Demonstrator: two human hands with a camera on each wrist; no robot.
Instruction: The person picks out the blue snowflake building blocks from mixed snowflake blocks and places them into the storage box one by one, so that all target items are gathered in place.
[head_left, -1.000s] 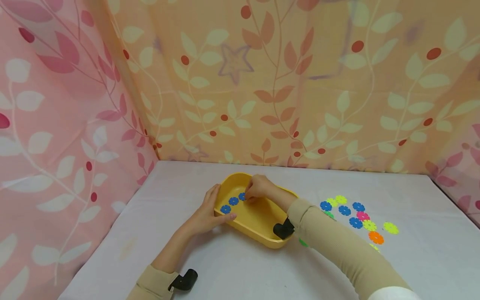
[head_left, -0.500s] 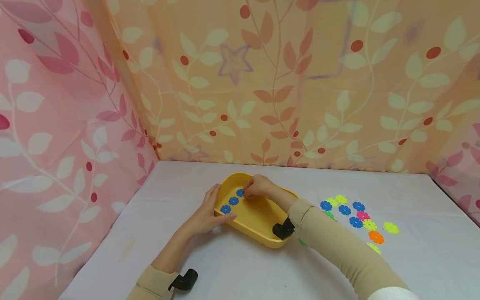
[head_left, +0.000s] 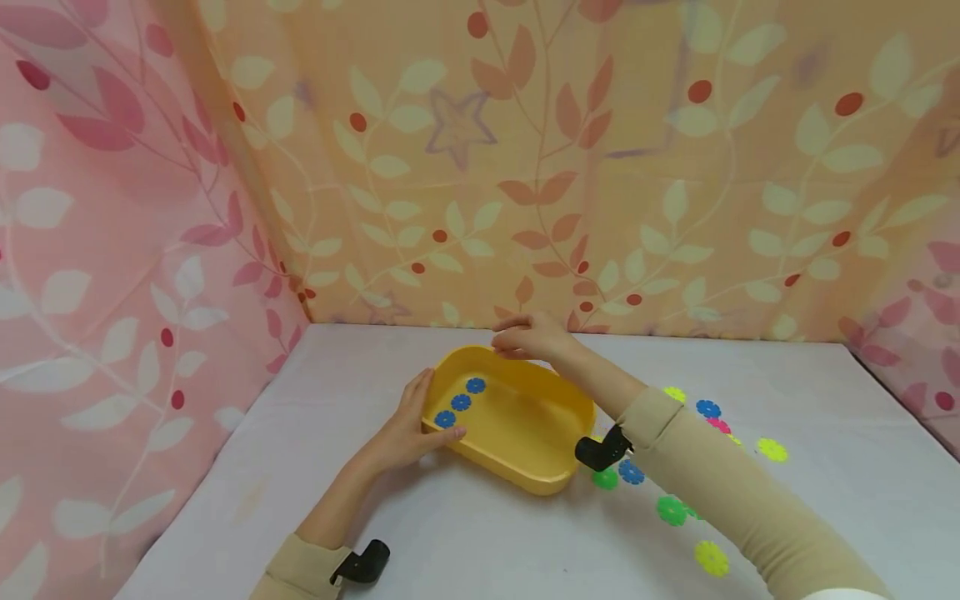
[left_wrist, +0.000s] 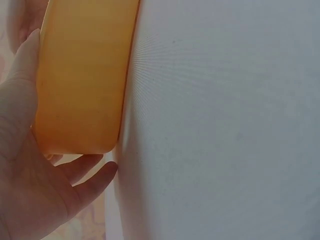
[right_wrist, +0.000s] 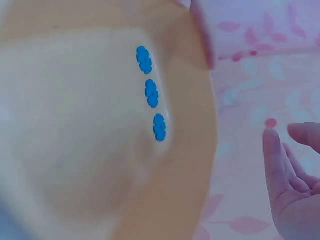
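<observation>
A yellow plastic basin (head_left: 517,421) stands on the white table. Inside it, along the left end, three blue notched flower-shaped discs (head_left: 461,402) lie in a row, apart from one another. My left hand (head_left: 408,425) grips the basin's left end, the thumb on the near rim and the fingers round the end wall; the left wrist view shows this hand (left_wrist: 35,190) against the basin's outside (left_wrist: 82,80). Raised over the far rim is my right hand (head_left: 534,337), holding nothing. In the right wrist view, its thumb and index finger are apart (right_wrist: 295,185).
To the right of the basin, loose flower discs lie scattered, among them a green one (head_left: 671,511), yellow ones (head_left: 711,558) and blue ones (head_left: 632,472). My right sleeve (head_left: 720,475) covers part of them. A patterned curtain (head_left: 600,167) hangs behind the table.
The third blue disc was at my right fingertips and now lies free in the row. My right hand has lifted up and away over the far rim. The left hand keeps its grip.
</observation>
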